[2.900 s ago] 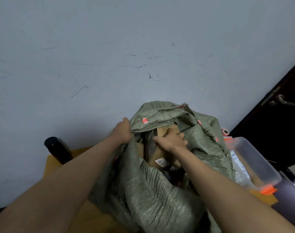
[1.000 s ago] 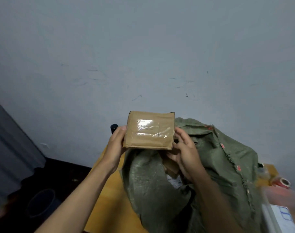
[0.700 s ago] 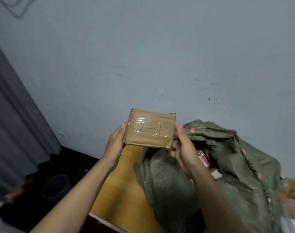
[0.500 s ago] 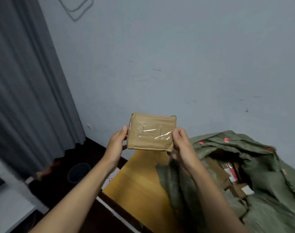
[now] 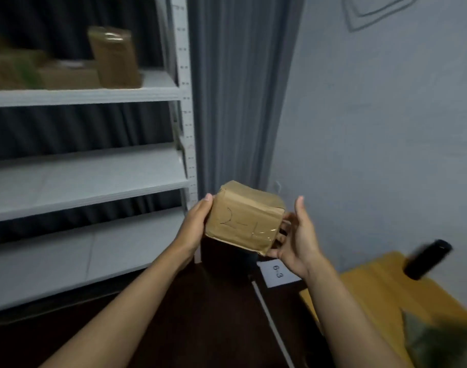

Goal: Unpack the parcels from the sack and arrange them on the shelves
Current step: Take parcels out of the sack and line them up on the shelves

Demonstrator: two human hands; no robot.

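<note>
A small brown taped parcel (image 5: 244,217) with "2-1" handwritten on it is held in the air between both hands. My left hand (image 5: 194,225) grips its left side with the thumb on top. My right hand (image 5: 297,236) holds its right side, fingers curled under and behind it. A corner of the green sack (image 5: 445,341) shows at the bottom right on the yellow table (image 5: 373,282). White shelves (image 5: 89,179) stand to the left; several brown parcels (image 5: 114,57) sit on the upper shelf.
A grey curtain (image 5: 240,88) hangs between the shelf unit and the pale wall. A black cylinder (image 5: 426,260) stands on the table. A white label reading "6-3" (image 5: 277,273) lies on the dark floor beneath my hands.
The view has swung left from the sack to the shelves. The parcel, lifted out of the sack, stays between both hands and has tilted so its marked face shows.
</note>
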